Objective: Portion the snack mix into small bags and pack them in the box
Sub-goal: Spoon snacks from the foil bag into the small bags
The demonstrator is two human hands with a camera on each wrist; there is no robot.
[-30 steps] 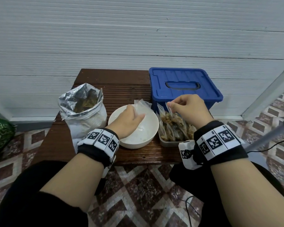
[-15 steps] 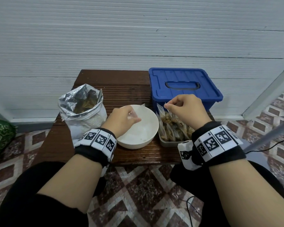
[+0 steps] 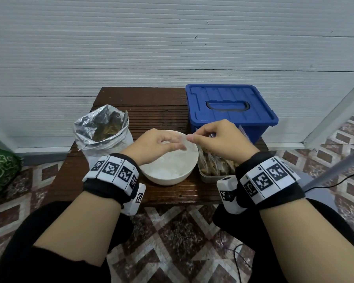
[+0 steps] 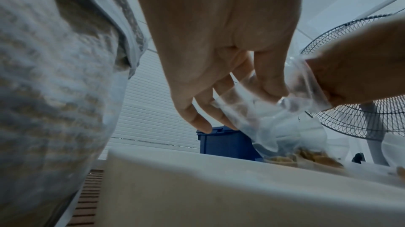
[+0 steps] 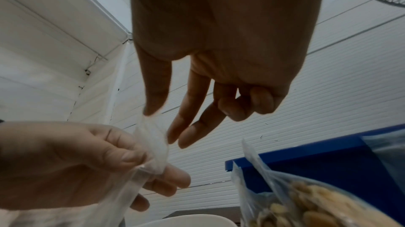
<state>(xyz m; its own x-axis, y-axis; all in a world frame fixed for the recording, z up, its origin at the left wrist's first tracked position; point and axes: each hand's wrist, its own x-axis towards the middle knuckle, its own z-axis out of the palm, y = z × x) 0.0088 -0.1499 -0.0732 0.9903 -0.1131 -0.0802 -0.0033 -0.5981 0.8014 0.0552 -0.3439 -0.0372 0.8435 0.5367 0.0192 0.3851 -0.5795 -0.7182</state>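
Clear, crinkled small bag [image 4: 258,119] between left hand [image 3: 151,146] and right hand [image 3: 223,139].

A white ribbed wall [image 3: 172,48] runs behind a small dark slatted wooden tabletop [image 3: 151,107]. The floor [image 3: 172,231] is tiled in brown and cream diamonds. A standing fan [image 4: 361,92] rises past the tabletop's right edge; green patterned fabric [image 3: 0,172] lies at far left.

Head looks down – wrists look up, close – all share the blue box [image 3: 231,108].
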